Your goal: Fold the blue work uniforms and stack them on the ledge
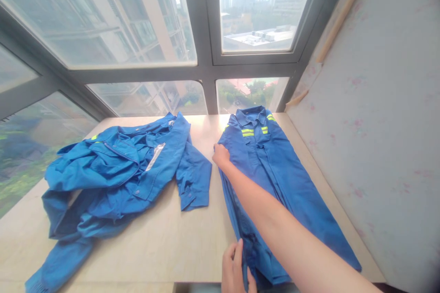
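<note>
Left hand point(235, 268): grip closed around left edge of collared blue work garment point(287, 174), spread on table point(165, 258). Right hand point(222, 155): grip pinched farther up same edge. Advisable: even tension.

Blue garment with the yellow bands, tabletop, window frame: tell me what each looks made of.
Garment: matte woven cloth, perhaps a cotton blend, judging by its soft creases; its bands look like bright tape. Tabletop: pale wood or wood-look board, smooth, from its tan colour and faint sheen. Window frame: probably coated metal, possibly plastic; even gray, straight edges.
</note>
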